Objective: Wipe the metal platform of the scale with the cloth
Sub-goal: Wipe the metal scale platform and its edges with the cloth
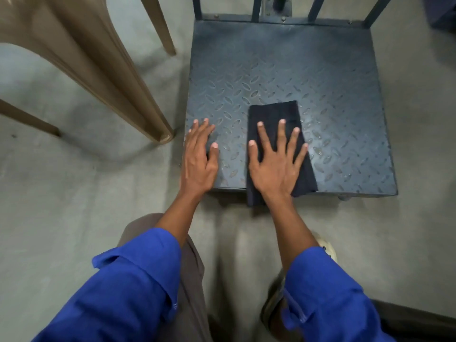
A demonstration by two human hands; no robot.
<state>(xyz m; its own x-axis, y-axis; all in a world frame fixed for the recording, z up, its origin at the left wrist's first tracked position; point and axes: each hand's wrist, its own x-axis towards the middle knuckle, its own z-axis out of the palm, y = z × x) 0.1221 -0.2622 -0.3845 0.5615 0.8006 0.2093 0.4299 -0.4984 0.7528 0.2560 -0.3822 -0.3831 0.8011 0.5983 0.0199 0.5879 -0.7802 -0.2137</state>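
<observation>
The scale's metal platform (pixel 283 70) is a dark blue-grey square of tread plate lying low on the floor. A folded dark cloth (pixel 274 112) lies on its near edge and hangs slightly over the front. My right hand (pixel 274 164) presses flat on the cloth with fingers spread and straight. My left hand (pixel 198 161) rests flat on the platform's near left corner, fingers straight, apart from the cloth.
Tan plastic chair legs (pixel 138 99) stand just left of the platform. Dark metal rail posts (pixel 256 8) rise along the platform's far edge. Grey concrete floor (pixel 86 193) surrounds the scale. My knees and a shoe (pixel 325 245) are below the hands.
</observation>
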